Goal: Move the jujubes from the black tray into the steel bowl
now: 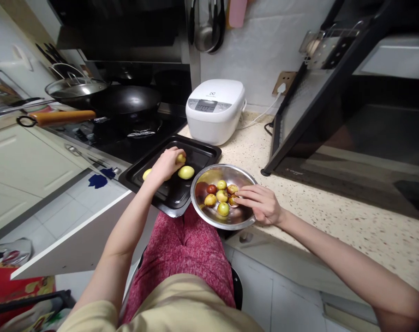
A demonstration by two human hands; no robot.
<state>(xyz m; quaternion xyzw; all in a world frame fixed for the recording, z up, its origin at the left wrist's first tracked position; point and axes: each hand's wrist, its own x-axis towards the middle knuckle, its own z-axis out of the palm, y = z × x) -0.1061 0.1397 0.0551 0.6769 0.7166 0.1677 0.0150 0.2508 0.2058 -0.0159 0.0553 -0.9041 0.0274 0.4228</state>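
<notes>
My left hand [168, 163] is closed around a small yellow-green fruit [181, 158] above the black baking tray [204, 154]. Beside that hand, another oval yellow-green fruit [186, 172] lies on the tray, and a third fruit [146, 174] shows partly behind my wrist. The tray's near edge reaches my lap. To its right sits a round steel bowl [200, 203] holding several small fruits that look like jujubes [222, 196], some yellow-green, some brown. My right hand [261, 203] reaches over the bowl's right rim, fingers stretched out, fingertips at a brownish jujube [233, 200].
Behind the tray stands a white rice cooker [214, 110], plugged into a wall socket [284, 84]. A dark wok [129, 99] with a wooden handle rests on the stove at left. A large black oven [348, 138] occupies the right of the speckled counter [316, 203].
</notes>
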